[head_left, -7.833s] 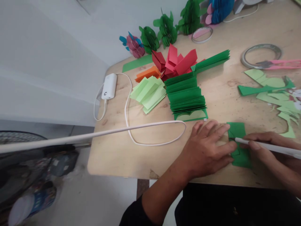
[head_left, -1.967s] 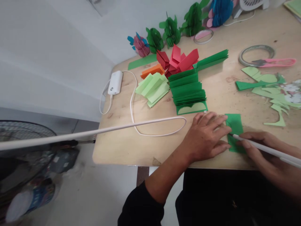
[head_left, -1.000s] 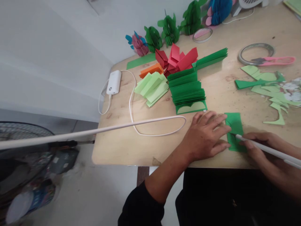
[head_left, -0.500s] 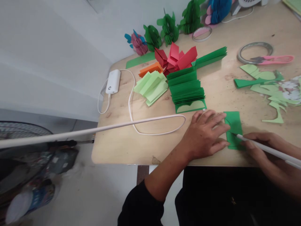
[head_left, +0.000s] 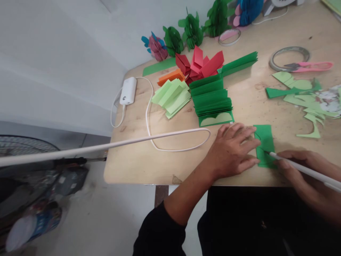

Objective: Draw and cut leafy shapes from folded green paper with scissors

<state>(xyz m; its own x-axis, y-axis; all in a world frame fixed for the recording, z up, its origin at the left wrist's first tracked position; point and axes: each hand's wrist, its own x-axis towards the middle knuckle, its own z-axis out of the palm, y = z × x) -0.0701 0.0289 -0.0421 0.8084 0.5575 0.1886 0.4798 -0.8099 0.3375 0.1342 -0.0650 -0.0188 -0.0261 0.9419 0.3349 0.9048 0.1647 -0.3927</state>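
- Pen [head_left: 306,169], pinched in our right hand [head_left: 306,185], has slid inward from the left edge of our green card [head_left: 266,137], so the marking seems to be advancing.
- Our left hand [head_left: 230,153], fingers slightly spread, steadies the card on the table [head_left: 154,167].

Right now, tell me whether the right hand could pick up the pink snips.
Probably not as things stand: the right hand holds the pen, its tip at the green card. Otherwise the way looks free, with only low scraps before the snips.
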